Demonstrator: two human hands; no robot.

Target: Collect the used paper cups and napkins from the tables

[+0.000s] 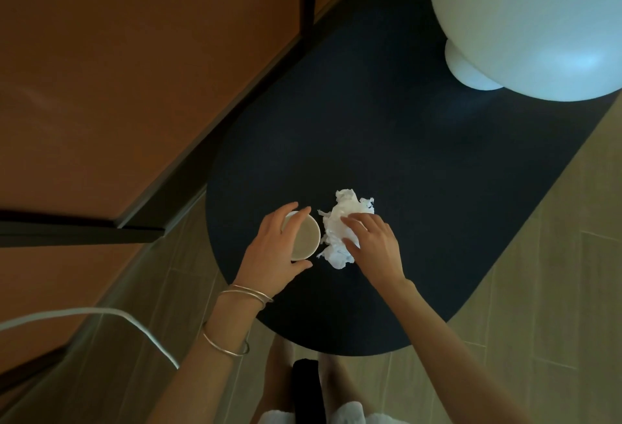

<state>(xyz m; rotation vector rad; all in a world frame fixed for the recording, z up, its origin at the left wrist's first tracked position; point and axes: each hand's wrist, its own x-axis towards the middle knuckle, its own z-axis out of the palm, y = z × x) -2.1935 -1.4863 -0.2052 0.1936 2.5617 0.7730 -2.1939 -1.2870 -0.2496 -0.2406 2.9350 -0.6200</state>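
A white paper cup (307,235) stands upright near the front left of a dark oval table (420,161). My left hand (274,252) curls round the cup from the left, fingers over its far rim and thumb at its near side. Right beside the cup lies a crumpled white napkin (336,221). My right hand (373,245) lies on the napkin's right part, fingers bent over it and thumb against its near edge.
A large white globe lamp (538,19) stands at the table's far right end. An orange wall with dark frames (134,87) runs along the left. A white cable (101,314) hangs at lower left. Pale wood floor (555,289) surrounds the table.
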